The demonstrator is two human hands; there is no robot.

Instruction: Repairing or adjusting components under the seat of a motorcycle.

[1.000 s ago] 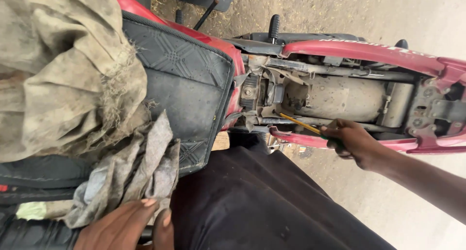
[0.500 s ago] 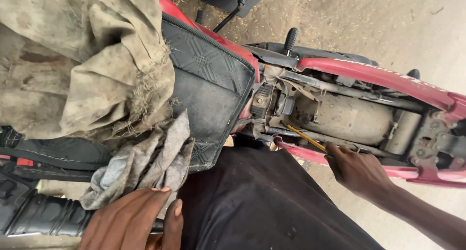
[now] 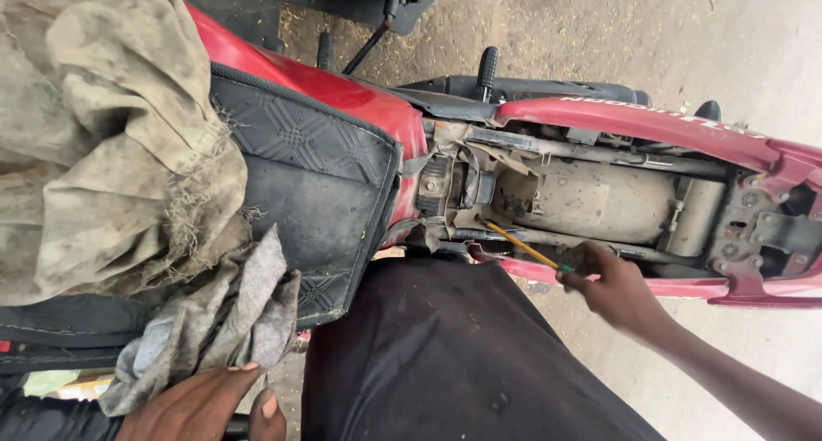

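Hands: right hand [image 3: 618, 291] grips screwdriver [image 3: 519, 246] in frame [image 3: 599, 197]; left hand [image 3: 201, 407] clutches rag [image 3: 223, 325].

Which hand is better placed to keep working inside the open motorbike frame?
Right. The right hand already holds the screwdriver, tip inside the frame. The left hand rests by the rag.

Glossy red plastic fairing [image 3: 634, 120], matt textured vinyl seat [image 3: 300, 184], frayed grimy cloth [image 3: 103, 133]
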